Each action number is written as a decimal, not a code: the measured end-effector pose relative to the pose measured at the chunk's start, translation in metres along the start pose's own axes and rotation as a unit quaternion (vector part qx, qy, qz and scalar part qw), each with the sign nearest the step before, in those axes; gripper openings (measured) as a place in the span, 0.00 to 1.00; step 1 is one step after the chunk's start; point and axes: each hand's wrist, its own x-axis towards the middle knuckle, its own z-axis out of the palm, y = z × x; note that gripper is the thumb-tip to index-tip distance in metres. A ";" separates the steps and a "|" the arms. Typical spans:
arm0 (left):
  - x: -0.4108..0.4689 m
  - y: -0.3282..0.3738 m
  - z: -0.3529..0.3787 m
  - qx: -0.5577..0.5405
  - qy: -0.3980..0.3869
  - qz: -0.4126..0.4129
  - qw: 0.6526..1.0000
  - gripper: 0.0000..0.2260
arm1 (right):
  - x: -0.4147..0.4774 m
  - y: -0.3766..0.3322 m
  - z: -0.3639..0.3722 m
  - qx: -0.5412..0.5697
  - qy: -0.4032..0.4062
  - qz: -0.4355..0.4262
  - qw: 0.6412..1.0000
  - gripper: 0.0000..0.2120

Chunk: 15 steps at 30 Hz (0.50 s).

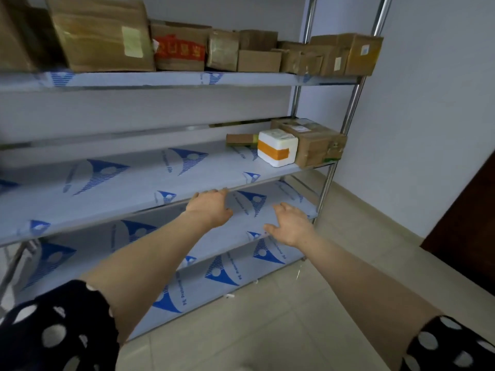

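Both arms out toward the metal rack [351, 108]. My left hand [211, 207] is up at the front edge of the mid shelf [120, 183], fingers loosely spread, holding nothing; can't tell if the tips touch the edge. My right hand [290, 226] hovers over the front edge of the shelf below [249, 207], fingers apart, thumb out to the left, also w/ nothing in it. A white foam box [277, 147] w/ orange tape sits on the mid shelf at its right end, well apart from both hands, just beside a taped cardboard box [314, 141]. The top shelf [160, 79] carries a row of cardboard boxes [101, 33].
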 end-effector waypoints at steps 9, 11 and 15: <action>0.222 0.059 -0.009 -0.043 0.015 0.035 0.998 0.27 | 0.181 0.107 -0.041 0.010 0.015 0.036 0.999 0.31; 0.265 0.074 -0.012 -0.034 0.009 0.042 0.998 0.28 | 0.210 0.134 -0.048 0.023 0.022 0.047 0.998 0.31; 0.334 0.105 -0.005 -0.018 0.008 0.061 0.998 0.28 | 0.260 0.191 -0.052 0.060 0.027 0.077 0.995 0.29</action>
